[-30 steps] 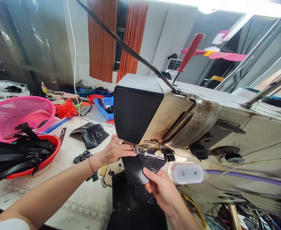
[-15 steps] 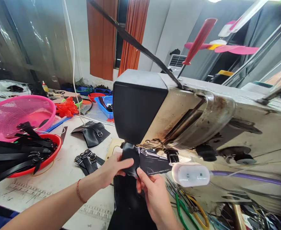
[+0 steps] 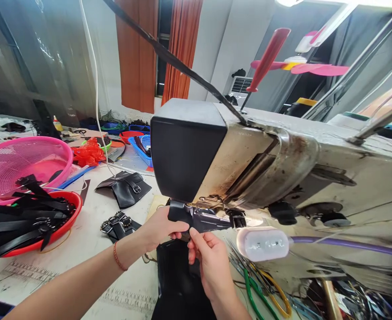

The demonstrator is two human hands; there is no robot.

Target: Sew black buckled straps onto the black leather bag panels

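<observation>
Hands: my left hand (image 3: pixel 160 227) pinches the black leather piece (image 3: pixel 196 218) at its left end, my right hand (image 3: pixel 206 255) grips its lower edge, just under the sewing machine (image 3: pixel 236 155) head. I'd keep it flat and taut (fingertips clear of the needle).

The bare left forearm reaches in from the lower left, a thin red band at the wrist. The left hand (image 3: pixel 159 227) is curled, thumb over bent fingers. The right hand (image 3: pixel 208 260) rises from below, wrist bent, its fingers (image 3: pixel 196 234) pinched beside the left thumb.
</observation>
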